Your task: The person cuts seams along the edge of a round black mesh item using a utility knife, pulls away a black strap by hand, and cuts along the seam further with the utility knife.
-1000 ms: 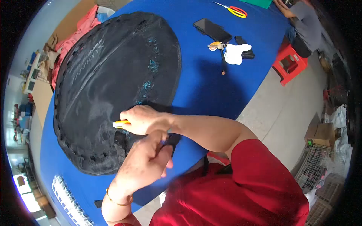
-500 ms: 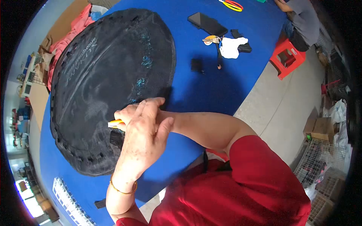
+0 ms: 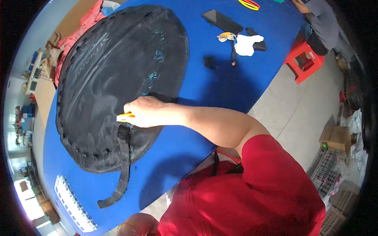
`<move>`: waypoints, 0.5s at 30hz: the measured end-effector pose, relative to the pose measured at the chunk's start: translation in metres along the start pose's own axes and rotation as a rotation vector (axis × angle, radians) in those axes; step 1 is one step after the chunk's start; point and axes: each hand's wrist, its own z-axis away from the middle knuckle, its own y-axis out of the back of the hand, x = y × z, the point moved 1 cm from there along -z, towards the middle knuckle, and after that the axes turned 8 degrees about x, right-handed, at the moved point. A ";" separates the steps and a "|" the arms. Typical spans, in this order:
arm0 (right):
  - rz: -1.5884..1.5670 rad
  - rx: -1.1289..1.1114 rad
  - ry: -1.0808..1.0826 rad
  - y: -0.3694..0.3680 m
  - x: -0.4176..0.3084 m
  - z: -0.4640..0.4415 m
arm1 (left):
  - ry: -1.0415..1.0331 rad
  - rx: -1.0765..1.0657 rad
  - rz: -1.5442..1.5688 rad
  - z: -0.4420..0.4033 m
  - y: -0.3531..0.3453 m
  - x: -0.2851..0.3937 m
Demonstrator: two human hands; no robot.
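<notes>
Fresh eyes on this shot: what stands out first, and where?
The big black trampoline mat with pale lettering, lying left of centre on the blue table. Next, the right hand over the mat's lower part, holding a yellow tool. Then the bright red stool on the floor, upper right.

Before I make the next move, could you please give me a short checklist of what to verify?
1. Yellow tool secure in the right hand: ok, the grip is closed around it.
2. Tool's tip exposed and ready: cannot tell, too small to make out.
3. Left hand away from the tip: ok, it is out of view; only part of the left arm shows at the bottom edge.
4. Black strap clear of the tool: not ok, its upper end lies close to the tip.
5. Phone off the trampoline mat: ok, it lies apart on the blue table.
</notes>
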 end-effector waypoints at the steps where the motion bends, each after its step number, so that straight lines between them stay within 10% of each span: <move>1: 0.015 0.011 -0.001 -0.001 0.000 0.000 | -0.012 0.005 0.009 0.002 -0.001 0.002; 15: -0.037 -0.063 -0.088 0.009 -0.003 -0.001 | -0.085 0.124 0.107 0.036 -0.006 0.022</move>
